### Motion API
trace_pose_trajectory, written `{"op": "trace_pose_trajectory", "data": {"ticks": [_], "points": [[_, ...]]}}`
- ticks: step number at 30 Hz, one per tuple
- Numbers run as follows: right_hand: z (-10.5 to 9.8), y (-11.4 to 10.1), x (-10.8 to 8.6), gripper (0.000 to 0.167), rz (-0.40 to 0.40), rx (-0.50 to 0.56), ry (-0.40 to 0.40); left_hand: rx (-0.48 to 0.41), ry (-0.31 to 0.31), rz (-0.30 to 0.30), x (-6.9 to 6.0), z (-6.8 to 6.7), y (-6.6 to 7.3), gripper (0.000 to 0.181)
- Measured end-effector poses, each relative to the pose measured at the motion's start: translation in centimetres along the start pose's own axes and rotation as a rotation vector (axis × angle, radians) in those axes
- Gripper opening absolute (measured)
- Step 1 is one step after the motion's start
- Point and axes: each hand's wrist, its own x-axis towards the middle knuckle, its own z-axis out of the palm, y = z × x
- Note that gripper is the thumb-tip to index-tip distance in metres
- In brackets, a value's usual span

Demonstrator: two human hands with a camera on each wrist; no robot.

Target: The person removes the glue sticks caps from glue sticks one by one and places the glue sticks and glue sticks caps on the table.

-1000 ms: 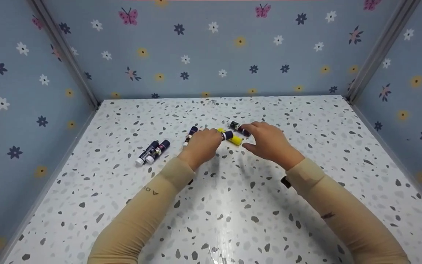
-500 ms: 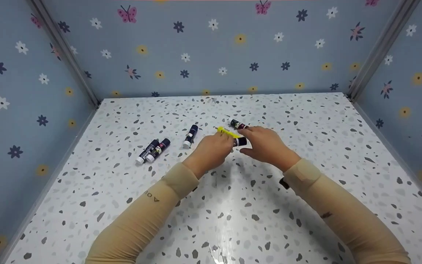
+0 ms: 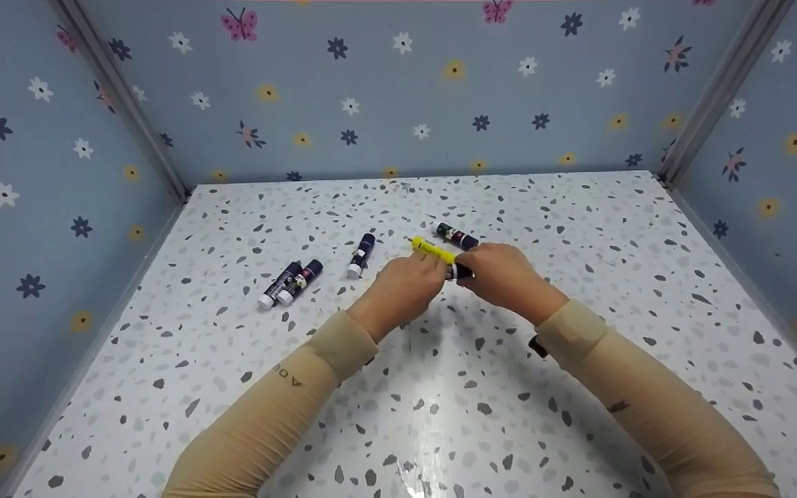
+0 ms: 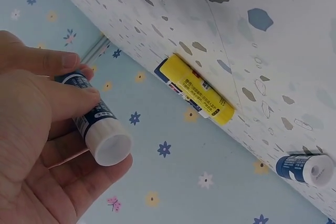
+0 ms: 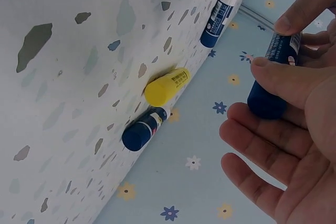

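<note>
Just this side of the yellow tube (image 3: 432, 247), the left hand (image 3: 409, 285) and right hand (image 3: 504, 275) pinch one blue tube (image 5: 269, 102) toward opposite ends, likely to steady it. The exact grip is partly hidden.

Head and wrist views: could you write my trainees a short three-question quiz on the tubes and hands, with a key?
1. Count: in the head view, how many tubes lie on the table?
2. Choose: in the left wrist view, which colour is the end of the held tube that faces the camera? A. red B. yellow C. white
3. True or false: the left hand and the right hand both touch the held tube.

Key
1. Five: four dark tubes and a yellow tube.
2. C
3. True
</note>
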Motion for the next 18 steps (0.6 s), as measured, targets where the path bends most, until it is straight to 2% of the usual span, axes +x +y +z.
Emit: {"op": "trace_pose_trajectory", "data": {"ticks": [5, 9, 14, 18], "points": [[-0.1, 0.0, -0.3, 0.014, -0.016, -0.009, 0.050, -0.043, -0.036, -0.057, 0.6, 0.1, 0.2, 0.020], [0.0, -0.1, -0.8, 0.015, -0.021, 0.005, 0.086, -0.055, -0.042, -0.115, 1.2, 0.5, 0.6, 0.022], [-0.1, -0.3, -1.5, 0.020, -0.056, 0.008, 0.133, -0.053, -0.038, -0.193, 1.6, 1.0, 0.8, 0.014], [-0.4, -0.5, -1.8, 0.023, -0.064, 0.020, 0.147, -0.085, -0.032, -0.234, 1.9, 1.1, 0.8, 0.010]]}}
